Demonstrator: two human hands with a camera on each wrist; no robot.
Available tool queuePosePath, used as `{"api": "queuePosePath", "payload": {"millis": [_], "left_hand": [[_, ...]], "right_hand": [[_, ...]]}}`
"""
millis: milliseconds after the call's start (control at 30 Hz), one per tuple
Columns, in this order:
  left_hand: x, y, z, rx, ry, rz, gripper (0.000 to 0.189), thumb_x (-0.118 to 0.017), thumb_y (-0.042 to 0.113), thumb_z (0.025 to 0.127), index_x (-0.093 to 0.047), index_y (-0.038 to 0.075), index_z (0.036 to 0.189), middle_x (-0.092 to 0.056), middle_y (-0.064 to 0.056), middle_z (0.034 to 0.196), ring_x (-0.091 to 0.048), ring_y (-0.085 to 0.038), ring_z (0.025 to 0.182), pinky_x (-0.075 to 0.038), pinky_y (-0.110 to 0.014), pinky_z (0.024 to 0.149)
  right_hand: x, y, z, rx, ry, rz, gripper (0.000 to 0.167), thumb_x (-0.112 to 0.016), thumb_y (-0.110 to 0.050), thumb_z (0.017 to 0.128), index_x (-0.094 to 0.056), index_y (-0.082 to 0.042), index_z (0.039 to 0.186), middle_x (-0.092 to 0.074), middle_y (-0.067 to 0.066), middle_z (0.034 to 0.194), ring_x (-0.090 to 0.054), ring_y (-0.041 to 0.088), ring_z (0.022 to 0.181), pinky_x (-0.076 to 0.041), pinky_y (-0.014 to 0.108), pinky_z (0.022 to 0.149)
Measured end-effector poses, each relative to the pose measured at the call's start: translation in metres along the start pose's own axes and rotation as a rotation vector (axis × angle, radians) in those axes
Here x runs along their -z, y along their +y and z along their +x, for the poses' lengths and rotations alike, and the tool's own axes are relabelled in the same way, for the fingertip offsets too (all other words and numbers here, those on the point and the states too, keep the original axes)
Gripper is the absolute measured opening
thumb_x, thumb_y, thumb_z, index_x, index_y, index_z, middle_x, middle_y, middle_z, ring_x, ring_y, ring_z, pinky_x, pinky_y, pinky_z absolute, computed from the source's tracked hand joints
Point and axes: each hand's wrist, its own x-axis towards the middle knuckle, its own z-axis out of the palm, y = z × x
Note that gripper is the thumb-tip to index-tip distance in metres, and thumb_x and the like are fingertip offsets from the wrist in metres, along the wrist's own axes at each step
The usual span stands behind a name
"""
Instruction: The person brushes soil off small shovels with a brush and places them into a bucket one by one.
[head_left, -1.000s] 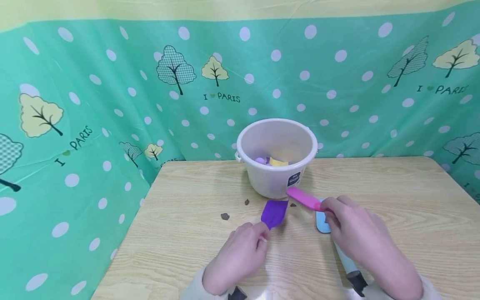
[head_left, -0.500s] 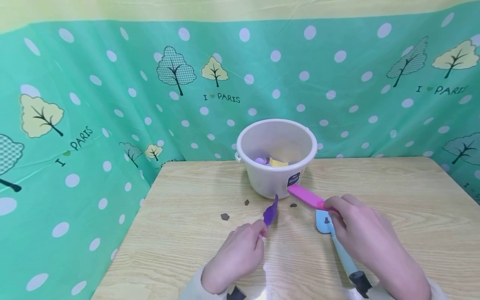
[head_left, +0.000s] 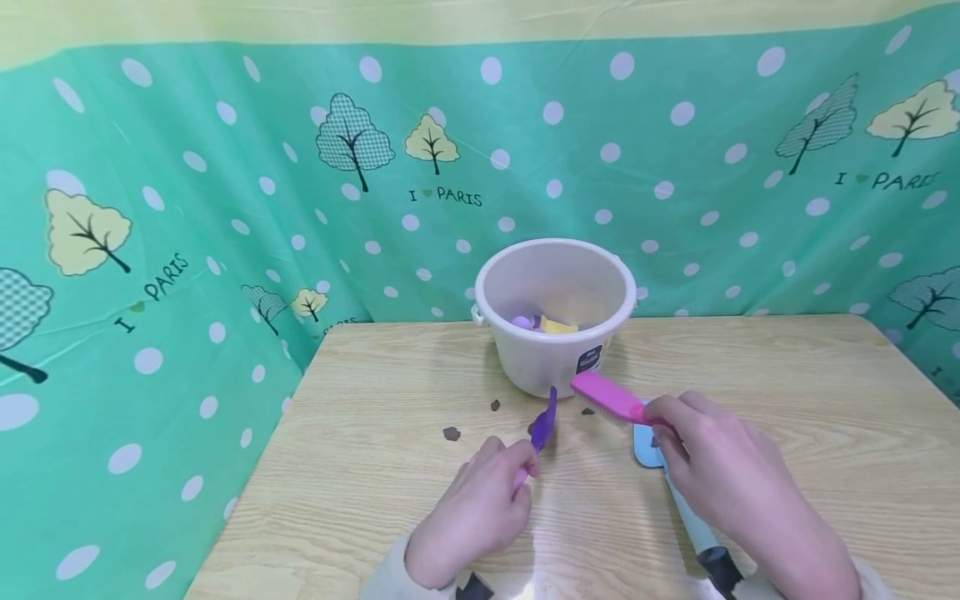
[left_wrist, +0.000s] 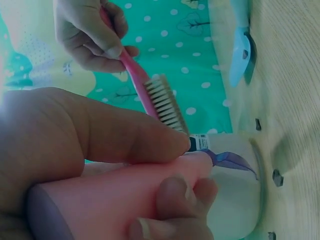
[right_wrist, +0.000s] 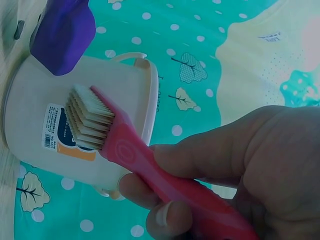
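Observation:
My left hand [head_left: 474, 507] grips the pinkish handle [left_wrist: 115, 195] of a small toy shovel with a purple blade [head_left: 546, 421], turned nearly edge-on in the head view. My right hand [head_left: 723, 458] holds a pink brush [head_left: 611, 397] by its handle, its pale bristles [right_wrist: 87, 120] in front of the bucket. Small dark scraps [head_left: 452, 433] lie on the table, one right beside the purple blade and another [head_left: 588, 411] under the brush. Below my right hand a light-blue shovel [head_left: 684, 508] lies on the table, a dark scrap on its blade.
Behind the tools a white bucket [head_left: 536, 367] stands upright on the wooden table [head_left: 360, 500], with purple and yellow things [head_left: 558, 326] inside. A green dotted curtain [head_left: 420, 83] hangs around the table's back and left side.
My left hand has turned the purple shovel from showing its broad face to nearly edge-on. A dark scrap now shows beside its blade. The brush has shifted only slightly.

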Motion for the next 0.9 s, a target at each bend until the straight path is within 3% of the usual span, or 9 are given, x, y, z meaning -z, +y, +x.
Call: {"api": "queuePosePath", "payload": {"millis": [133, 367, 667, 800, 900], "left_hand": [[0.0, 0.0, 0.0, -0.006, 0.012, 0.005, 0.02, -0.06, 0.007, 0.083, -0.062, 0.021, 0.097, -0.046, 0.007, 0.082, -0.043, -0.01, 0.072, -0.037, -0.025, 0.062], [-0.001, -0.002, 0.002, -0.082, 0.055, 0.01, 0.02, -0.056, 0.003, 0.082, -0.065, 0.017, 0.093, -0.051, 0.012, 0.077, -0.045, -0.005, 0.07, -0.039, -0.023, 0.062], [-0.002, -0.002, 0.003, -0.083, 0.094, 0.015, 0.018, -0.052, 0.004, 0.085, -0.064, 0.017, 0.09, -0.048, 0.012, 0.073, -0.044, -0.005, 0.068, -0.039, -0.022, 0.06], [-0.003, -0.003, 0.003, -0.088, 0.107, 0.016, 0.017, -0.052, 0.005, 0.086, -0.063, 0.016, 0.09, -0.048, 0.011, 0.073, -0.044, -0.005, 0.066, -0.039, -0.021, 0.059], [-0.003, -0.003, 0.003, -0.088, 0.113, 0.004, 0.017, -0.051, 0.005, 0.086, -0.062, 0.017, 0.089, -0.048, 0.011, 0.072, -0.045, -0.005, 0.065, -0.039, -0.021, 0.057]], "right_hand": [[0.0, -0.002, -0.001, 0.008, -0.005, -0.005, 0.02, -0.07, -0.003, 0.08, -0.07, -0.014, 0.097, -0.061, -0.001, 0.085, -0.045, 0.012, 0.058, -0.036, 0.026, 0.048], [-0.003, -0.004, -0.003, 0.057, 0.02, 0.025, 0.02, -0.066, -0.005, 0.083, -0.07, -0.019, 0.095, -0.061, -0.007, 0.086, -0.044, 0.007, 0.06, -0.034, 0.025, 0.048], [-0.003, -0.008, -0.003, 0.09, 0.007, 0.074, 0.022, -0.068, -0.004, 0.083, -0.069, -0.023, 0.095, -0.053, -0.013, 0.078, -0.042, 0.004, 0.059, -0.034, 0.022, 0.049], [-0.006, -0.011, -0.003, 0.144, 0.025, 0.089, 0.023, -0.07, -0.004, 0.082, -0.069, -0.024, 0.093, -0.051, -0.016, 0.076, -0.039, 0.002, 0.057, -0.034, 0.02, 0.048], [-0.01, -0.011, -0.003, 0.234, 0.068, 0.107, 0.025, -0.07, -0.002, 0.08, -0.069, -0.024, 0.092, -0.049, -0.017, 0.076, -0.036, -0.001, 0.056, -0.033, 0.017, 0.046]]}}
